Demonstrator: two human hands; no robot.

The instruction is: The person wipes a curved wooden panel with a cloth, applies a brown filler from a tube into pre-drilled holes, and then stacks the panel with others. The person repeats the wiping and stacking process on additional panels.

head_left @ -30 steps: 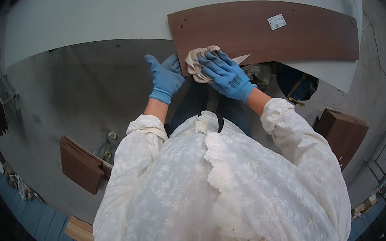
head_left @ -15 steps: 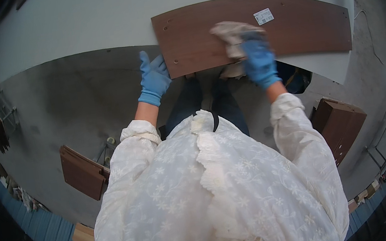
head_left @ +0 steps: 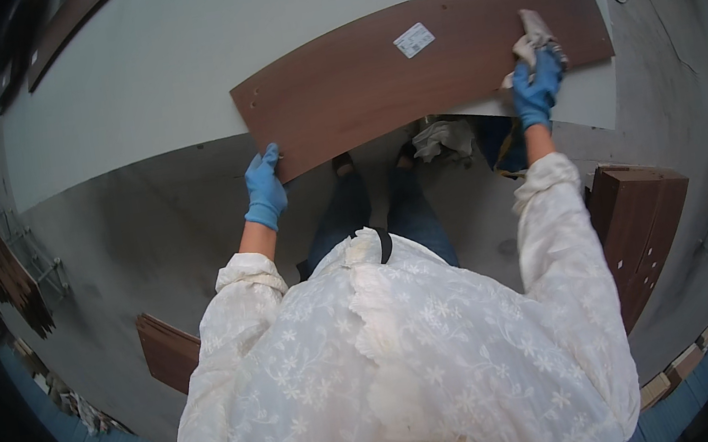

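A brown wood-grain board (head_left: 352,84) with a white label (head_left: 414,40) and small holes near its ends lies slanted over a pale tabletop (head_left: 145,106). Its near edge juts out past the table, with the left end closer to me. My left hand (head_left: 265,187), in a blue glove, grips the board's near left corner, thumb at the edge and the other fingers partly hidden. Over by the right end, my blue-gloved right hand (head_left: 539,88) is closed on a crumpled light-coloured cloth (head_left: 537,31), which rests against the board's face.
Another brown board (head_left: 74,29) lies at the table's far left. Brown panels are stacked at my right (head_left: 643,223) and left (head_left: 169,349). Pale crumpled material (head_left: 444,139) and a dark blue item (head_left: 500,144) sit below the table edge. A metal rack (head_left: 39,259) stands left.
My right hand has carried the cloth rightward along the board to its right end. My left hand has gone from open beside the corner to gripping it. The board now slants more.
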